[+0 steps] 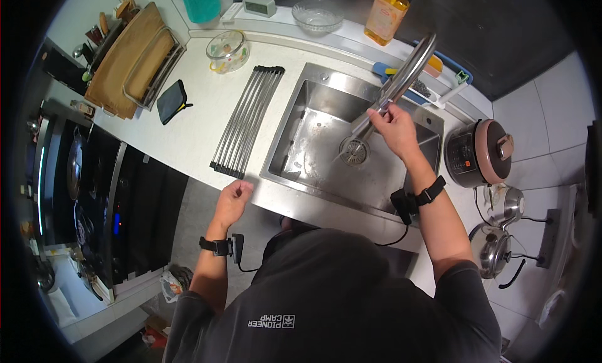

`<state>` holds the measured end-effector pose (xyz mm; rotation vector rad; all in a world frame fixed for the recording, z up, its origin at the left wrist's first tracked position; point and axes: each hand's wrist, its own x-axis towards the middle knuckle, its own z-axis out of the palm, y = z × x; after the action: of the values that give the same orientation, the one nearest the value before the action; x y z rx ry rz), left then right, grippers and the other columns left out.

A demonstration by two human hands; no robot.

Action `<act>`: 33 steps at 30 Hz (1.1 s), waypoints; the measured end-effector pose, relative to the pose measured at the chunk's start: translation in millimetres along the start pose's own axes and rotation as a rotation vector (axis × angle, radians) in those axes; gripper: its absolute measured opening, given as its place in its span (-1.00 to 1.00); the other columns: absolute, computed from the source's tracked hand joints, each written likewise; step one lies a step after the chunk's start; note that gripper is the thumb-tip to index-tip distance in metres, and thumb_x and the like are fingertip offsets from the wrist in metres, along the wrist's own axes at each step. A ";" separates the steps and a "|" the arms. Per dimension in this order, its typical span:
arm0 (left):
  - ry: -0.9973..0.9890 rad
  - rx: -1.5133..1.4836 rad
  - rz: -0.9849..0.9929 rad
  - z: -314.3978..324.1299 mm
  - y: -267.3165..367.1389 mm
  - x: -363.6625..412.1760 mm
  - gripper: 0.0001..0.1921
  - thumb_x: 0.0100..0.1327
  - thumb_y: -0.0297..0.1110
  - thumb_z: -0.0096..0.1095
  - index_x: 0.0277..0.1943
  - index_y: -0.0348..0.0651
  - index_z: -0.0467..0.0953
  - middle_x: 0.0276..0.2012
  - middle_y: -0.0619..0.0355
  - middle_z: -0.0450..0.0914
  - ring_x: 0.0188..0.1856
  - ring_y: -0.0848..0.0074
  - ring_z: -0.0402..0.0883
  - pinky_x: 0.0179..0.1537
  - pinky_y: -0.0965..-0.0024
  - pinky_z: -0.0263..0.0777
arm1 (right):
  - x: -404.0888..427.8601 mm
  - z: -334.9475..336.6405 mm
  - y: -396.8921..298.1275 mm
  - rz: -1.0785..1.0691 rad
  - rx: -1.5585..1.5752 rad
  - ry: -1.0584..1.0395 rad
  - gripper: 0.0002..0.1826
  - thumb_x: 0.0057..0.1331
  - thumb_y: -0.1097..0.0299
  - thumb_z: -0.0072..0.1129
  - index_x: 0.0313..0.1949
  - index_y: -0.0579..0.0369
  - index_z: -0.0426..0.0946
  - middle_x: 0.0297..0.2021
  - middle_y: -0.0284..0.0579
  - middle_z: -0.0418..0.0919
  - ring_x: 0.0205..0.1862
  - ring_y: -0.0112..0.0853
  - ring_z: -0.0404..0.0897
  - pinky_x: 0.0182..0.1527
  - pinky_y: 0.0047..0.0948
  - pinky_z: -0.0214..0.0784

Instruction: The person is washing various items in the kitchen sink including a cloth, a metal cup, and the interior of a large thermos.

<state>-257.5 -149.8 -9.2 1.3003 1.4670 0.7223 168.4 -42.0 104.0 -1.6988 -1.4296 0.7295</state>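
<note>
My right hand [396,130] reaches over the stainless steel sink [312,163] and grips the metal kitchen faucet [410,71] near its spout, thumb and fingers pinched on it. A thin stream of water seems to run from the spout towards the drain strainer [355,152]. My left hand [233,199] hovers at the counter's front edge, fingers loosely curled with nothing visible in them. Just beyond it, a roll-up drying rack [248,123] of steel rods with black ends lies on the white counter, left of the sink.
Behind the sink stand a dish soap bottle [386,15] and a glass bowl [317,15]. A lidded glass pot [227,51], a dark pot holder [174,102] and wooden cutting boards [129,62] occupy the left counter. An electric cooker [479,153] and kettle [491,251] are right; a stove [89,174] left.
</note>
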 end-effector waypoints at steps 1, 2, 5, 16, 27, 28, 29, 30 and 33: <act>-0.002 -0.005 -0.004 -2.9 -4.7 -1.9 -0.83 0.41 -0.34 0.17 -0.16 -0.27 0.59 -0.39 0.33 0.57 -0.40 0.69 0.47 -0.36 0.59 0.35 | -4.4 11.3 11.0 0.059 -0.003 -0.089 -0.64 0.26 0.11 0.38 -0.39 0.19 0.56 -0.63 -0.48 0.32 -0.59 -0.66 0.23 -0.55 -0.57 0.13; 0.005 -0.031 -0.029 -7.2 -11.9 -4.2 -0.84 0.41 -0.35 0.17 -0.16 -0.26 0.59 -0.38 0.33 0.58 -0.39 0.69 0.48 -0.35 0.58 0.36 | -9.3 19.7 19.9 0.118 -0.006 -0.179 -0.62 0.26 0.08 0.36 -0.42 0.19 0.56 -0.63 -0.46 0.36 -0.60 -0.65 0.26 -0.55 -0.55 0.14; 0.044 -0.072 -0.065 -24.1 -40.0 -15.9 -0.84 0.40 -0.34 0.18 -0.16 -0.25 0.59 -0.36 0.29 0.62 -0.39 0.69 0.49 -0.35 0.56 0.39 | -30.9 55.6 8.8 0.266 0.066 -0.416 -0.63 0.28 0.09 0.33 -0.45 0.17 0.56 -0.61 -0.40 0.46 -0.60 -0.63 0.34 -0.55 -0.52 0.17; 0.230 -0.158 -0.269 -71.1 -71.9 -56.5 -0.78 0.39 -0.24 0.21 -0.20 -0.26 0.60 -0.39 0.25 0.63 -0.44 0.68 0.48 -0.40 0.56 0.36 | 2.4 110.7 -10.1 0.380 0.329 -0.392 -0.70 0.31 0.17 0.34 -0.33 0.21 0.63 -0.48 -0.27 0.60 -0.53 -0.58 0.52 -0.47 -0.60 0.39; 0.311 -0.203 -0.332 -99.1 -95.2 -82.5 -0.80 0.41 -0.28 0.16 -0.20 -0.24 0.57 -0.38 0.25 0.63 -0.44 0.67 0.46 -0.40 0.55 0.34 | 67.0 128.6 -0.9 0.434 0.244 -0.160 -0.66 0.25 0.14 0.40 -0.26 0.20 0.63 -0.38 -0.24 0.62 -0.48 -0.52 0.55 -0.47 -0.54 0.47; 0.303 -0.186 -0.324 -100.6 -98.0 -84.6 -0.79 0.42 -0.25 0.14 -0.17 -0.23 0.56 -0.35 0.24 0.64 -0.43 0.66 0.48 -0.38 0.54 0.37 | 69.2 128.8 -3.7 0.447 0.232 -0.127 -0.66 0.25 0.13 0.40 -0.24 0.20 0.63 -0.38 -0.24 0.62 -0.48 -0.52 0.55 -0.48 -0.53 0.47; 0.311 -0.192 -0.325 -100.5 -100.3 -87.3 -0.79 0.42 -0.25 0.14 -0.17 -0.23 0.56 -0.35 0.24 0.64 -0.43 0.66 0.48 -0.38 0.54 0.37 | 71.0 129.7 -6.5 0.459 0.220 -0.093 -0.65 0.24 0.13 0.40 -0.23 0.19 0.63 -0.37 -0.24 0.62 -0.48 -0.52 0.55 -0.48 -0.53 0.47; 0.339 -0.216 -0.346 -101.0 -98.7 -89.5 -0.80 0.41 -0.27 0.16 -0.20 -0.24 0.57 -0.37 0.25 0.63 -0.43 0.67 0.46 -0.39 0.54 0.36 | 72.2 130.3 -11.5 0.488 0.241 -0.057 -0.55 0.21 0.20 0.44 -0.01 0.16 0.54 -0.41 -0.24 0.58 -0.55 -0.53 0.51 -0.54 -0.55 0.41; 0.375 -0.223 -0.390 -102.1 -94.8 -96.2 -0.80 0.40 -0.27 0.18 -0.23 -0.24 0.57 -0.39 0.25 0.62 -0.44 0.67 0.45 -0.40 0.54 0.35 | 73.7 128.9 -16.5 0.446 0.216 -0.018 -0.63 0.25 0.11 0.39 -0.18 0.18 0.61 -0.38 -0.24 0.61 -0.49 -0.51 0.56 -0.50 -0.53 0.45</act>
<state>-394.2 -246.4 -34.8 0.7009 1.8129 0.8668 68.2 56.9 54.0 -1.8568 -0.9459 1.0993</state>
